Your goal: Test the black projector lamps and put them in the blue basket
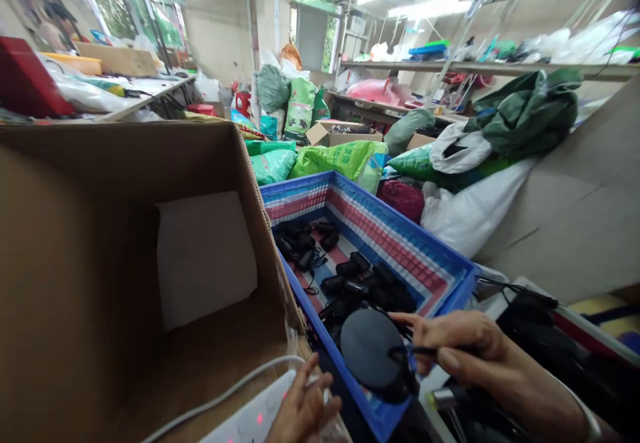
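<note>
My right hand (465, 349) is closed on a round black disc-shaped device (370, 348) and pinches its thin black cord, over the near end of a blue crate (450, 276). Several small black parts with cords (345, 273) lie in the crate, which is lined with striped sheeting. My left hand (303, 406) rests at the bottom edge with fingers bent, on or just above a white power strip (255, 419) with red lights. What the fingers touch is unclear.
A large open cardboard box (100, 243) with a white sheet (205, 256) inside fills the left. A white cable (225, 393) runs along its front. Green sacks (340, 159) and white bags (475, 209) lie behind the crate. A cardboard panel (585, 209) stands right.
</note>
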`<state>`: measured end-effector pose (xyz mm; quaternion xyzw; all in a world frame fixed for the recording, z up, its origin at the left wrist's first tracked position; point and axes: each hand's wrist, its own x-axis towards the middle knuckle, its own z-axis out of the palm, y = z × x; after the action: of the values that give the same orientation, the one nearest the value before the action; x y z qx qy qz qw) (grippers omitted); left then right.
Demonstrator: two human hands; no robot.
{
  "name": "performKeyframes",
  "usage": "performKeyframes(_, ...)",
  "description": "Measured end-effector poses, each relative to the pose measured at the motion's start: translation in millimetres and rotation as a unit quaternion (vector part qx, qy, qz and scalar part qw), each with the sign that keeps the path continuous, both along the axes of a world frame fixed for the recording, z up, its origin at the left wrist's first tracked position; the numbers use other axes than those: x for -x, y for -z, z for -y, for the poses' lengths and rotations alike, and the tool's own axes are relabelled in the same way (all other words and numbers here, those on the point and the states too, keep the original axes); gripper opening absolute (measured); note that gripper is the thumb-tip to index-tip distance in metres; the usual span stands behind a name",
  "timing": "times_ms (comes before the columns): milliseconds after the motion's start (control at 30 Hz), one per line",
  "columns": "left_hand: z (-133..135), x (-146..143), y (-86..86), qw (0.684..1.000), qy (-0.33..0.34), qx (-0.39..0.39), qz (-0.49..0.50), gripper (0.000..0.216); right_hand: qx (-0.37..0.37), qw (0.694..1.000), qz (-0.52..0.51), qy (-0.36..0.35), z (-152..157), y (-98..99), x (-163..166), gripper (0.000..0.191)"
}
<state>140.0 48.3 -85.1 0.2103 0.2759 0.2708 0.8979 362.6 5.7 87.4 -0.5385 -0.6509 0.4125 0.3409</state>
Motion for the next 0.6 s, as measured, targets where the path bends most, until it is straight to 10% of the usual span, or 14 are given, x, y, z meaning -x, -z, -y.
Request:
performKeyframes(200, 28, 4, -35.8, 0.988, 0.038, -0.039, 0.145, 0.074, -0.009, 0.998, -0.042, 0.044, 47, 20.7, 26, 0.025)
performKeyframes(367, 39, 34, -38.6, 0.984, -0.097, -0.136, -0.067, 0.088, -0.014, 0.992, -0.064, 0.105, 54, 64.2, 58, 0.115)
performKeyframes(600, 50, 57, -49.2, 0.92, -0.077, -0.276, -0.268, 0.071, -0.142, 0.973, 0.108, 0.143, 51, 82.6, 93, 0.084)
